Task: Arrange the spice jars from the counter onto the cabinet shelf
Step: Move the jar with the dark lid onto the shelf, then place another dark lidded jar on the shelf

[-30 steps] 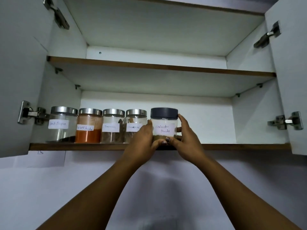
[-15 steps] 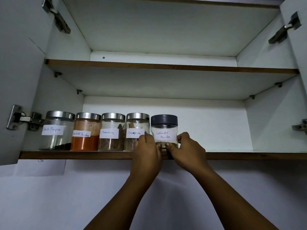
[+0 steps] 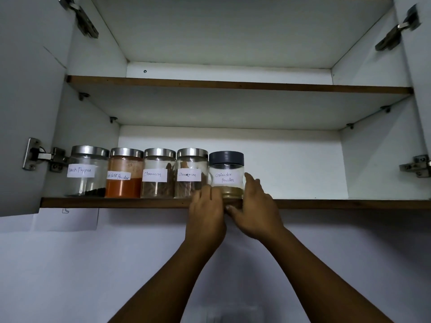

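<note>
A row of four steel-lidded glass jars [image 3: 140, 173] and a grey-lidded coriander jar [image 3: 226, 176] fill the brown-edged lower shelf [image 3: 338, 203] from left corner to mid-edge; rightward, bare board reaches the right corner.

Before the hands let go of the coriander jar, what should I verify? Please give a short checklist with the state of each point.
1. The coriander jar stands upright on the lower shelf: ok.
2. Its base is fully behind the shelf's front edge: cannot tell; the left hand and right hand cover it.
3. The dark lid sits level: ok.
4. The label faces the front: ok.
5. It is in line beside the right cinnamon jar: ok.
6. Hands are off the jar: not ok; both hold its lower part.
</note>
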The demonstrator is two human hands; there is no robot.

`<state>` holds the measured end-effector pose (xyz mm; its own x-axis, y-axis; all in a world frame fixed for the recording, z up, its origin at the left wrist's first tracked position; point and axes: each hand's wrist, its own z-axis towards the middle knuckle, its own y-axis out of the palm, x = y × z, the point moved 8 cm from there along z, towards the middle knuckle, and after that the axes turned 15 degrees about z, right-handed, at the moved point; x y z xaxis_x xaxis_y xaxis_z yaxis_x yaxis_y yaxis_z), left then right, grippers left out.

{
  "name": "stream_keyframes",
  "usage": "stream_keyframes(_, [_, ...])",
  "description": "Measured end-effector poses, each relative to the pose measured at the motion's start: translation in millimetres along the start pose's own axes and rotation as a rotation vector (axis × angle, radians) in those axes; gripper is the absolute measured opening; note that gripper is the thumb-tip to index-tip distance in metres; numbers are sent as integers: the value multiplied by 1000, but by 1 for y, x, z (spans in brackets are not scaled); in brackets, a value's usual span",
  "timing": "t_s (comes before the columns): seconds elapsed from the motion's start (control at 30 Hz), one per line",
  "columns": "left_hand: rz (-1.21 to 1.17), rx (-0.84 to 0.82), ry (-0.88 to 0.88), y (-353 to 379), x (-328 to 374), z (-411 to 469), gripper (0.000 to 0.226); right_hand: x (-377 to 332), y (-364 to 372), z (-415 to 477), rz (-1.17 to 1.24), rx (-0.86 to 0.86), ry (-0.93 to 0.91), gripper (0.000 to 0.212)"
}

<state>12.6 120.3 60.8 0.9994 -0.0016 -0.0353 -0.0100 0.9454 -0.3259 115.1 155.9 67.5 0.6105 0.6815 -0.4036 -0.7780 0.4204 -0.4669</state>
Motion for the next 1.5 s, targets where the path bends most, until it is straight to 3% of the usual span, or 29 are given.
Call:
stream_keyframes(0.13, [116, -124, 114, 1, 13, -27, 55, -4, 15, -36, -141, -142, -68, 93])
stream_keyframes(0.3, [106, -420, 234, 9, 39, -92, 80, 29, 32, -108, -35, -294, 4, 90])
stream_keyframes(0.53, [31, -852, 371, 43, 76, -258, 84, 105, 78, -266, -41, -577, 214, 88])
stream_keyframes(0.77, [-80, -1189, 368, 61, 108, -415, 80, 156, 104, -419, -5, -806, 443, 88])
stream_keyframes(0.97, [-232, -1548, 326, 52, 121, -537, 96, 161, 107, -519, -8, -1040, 501, 93])
stream_keyframes(1.13, [-217, -1573, 301, 47, 125, -582, 95, 167, 128, -568, 88, -1094, 662, 92])
stream_keyframes(1.23, [-202, -1452, 303, 47, 130, -582, 70, 175, 132, -578, 94, -982, 682, 71])
stream_keyframes(1.33, [-210, -1325, 302, 46, 127, -574, 40, 176, 126, -572, 159, -819, 659, 32])
stream_keyframes(1.5, [-302, -1195, 249, 45, 114, -579, 23, 172, 119, -571, 264, -731, 657, 18])
